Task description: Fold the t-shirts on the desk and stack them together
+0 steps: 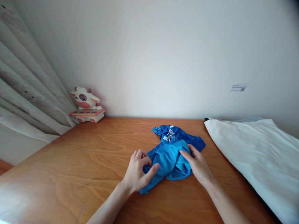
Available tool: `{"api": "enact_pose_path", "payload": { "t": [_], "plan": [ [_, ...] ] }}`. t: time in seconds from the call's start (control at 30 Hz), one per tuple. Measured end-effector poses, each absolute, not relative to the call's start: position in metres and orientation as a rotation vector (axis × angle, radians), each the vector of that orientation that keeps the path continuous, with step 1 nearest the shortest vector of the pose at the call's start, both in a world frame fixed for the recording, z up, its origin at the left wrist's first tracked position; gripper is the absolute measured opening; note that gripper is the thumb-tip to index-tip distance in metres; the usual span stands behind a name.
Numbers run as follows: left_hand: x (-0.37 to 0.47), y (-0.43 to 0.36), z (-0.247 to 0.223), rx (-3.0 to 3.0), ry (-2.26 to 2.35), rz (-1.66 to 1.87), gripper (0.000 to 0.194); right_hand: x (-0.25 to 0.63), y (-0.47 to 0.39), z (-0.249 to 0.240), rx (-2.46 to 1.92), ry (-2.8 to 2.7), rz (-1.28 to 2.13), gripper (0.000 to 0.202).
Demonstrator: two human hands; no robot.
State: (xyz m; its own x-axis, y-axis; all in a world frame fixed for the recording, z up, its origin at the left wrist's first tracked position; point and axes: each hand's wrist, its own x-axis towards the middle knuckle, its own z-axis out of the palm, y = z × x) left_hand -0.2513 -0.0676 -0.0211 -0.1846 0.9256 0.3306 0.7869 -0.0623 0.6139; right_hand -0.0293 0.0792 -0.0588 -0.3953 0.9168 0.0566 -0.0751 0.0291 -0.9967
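A crumpled blue T-shirt (171, 155) lies bunched up on the wooden tabletop (98, 149). Its far part is darker blue with a white print, and its near part is a lighter blue that looks like the inside of the fabric. At the left edge of the shirt is my left hand (138, 171), its fingers loosely bent and the thumb apart from them over the cloth. My right hand (198, 163) pinches the lighter fabric at the right side between thumb and fingers. Some of the right fingertips are hidden behind the folds.
A toy cow with a keyboard (86, 105) stands at the back left corner beside a pale curtain (30, 77). White fabric (254, 149) covers the right side of the table. Behind is a white wall (149, 56) bearing a small label (238, 88).
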Motion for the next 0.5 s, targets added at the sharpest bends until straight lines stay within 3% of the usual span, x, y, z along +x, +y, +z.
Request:
{"api": "enact_pose_path", "payload": {
  "t": [0.1,0.17,0.23,0.37,0.5],
  "plan": [
    [-0.25,-0.067,-0.029,1.95,2.006,1.112,0.032,-0.027,0.067,-0.048,-0.569,-1.635,2.03,0.053],
    [-0.251,-0.066,-0.034,1.94,1.864,1.129,0.059,-0.028,0.062,-0.042,-0.466,-1.712,2.209,0.06],
    [-0.252,-0.065,-0.037,1.885,1.726,1.13,0.065,-0.03,0.061,-0.042,-0.613,-1.745,2.082,0.061],
    [-0.252,-0.062,-0.037,1.705,1.584,1.199,0.03,-0.036,0.069,-0.057,-1.068,-1.764,1.495,0.06],
    [-0.25,-0.058,-0.038,1.34,1.493,1.385,0.015,-0.038,0.068,-0.066,-1.069,-2.064,1.372,0.06]
  ]
}}
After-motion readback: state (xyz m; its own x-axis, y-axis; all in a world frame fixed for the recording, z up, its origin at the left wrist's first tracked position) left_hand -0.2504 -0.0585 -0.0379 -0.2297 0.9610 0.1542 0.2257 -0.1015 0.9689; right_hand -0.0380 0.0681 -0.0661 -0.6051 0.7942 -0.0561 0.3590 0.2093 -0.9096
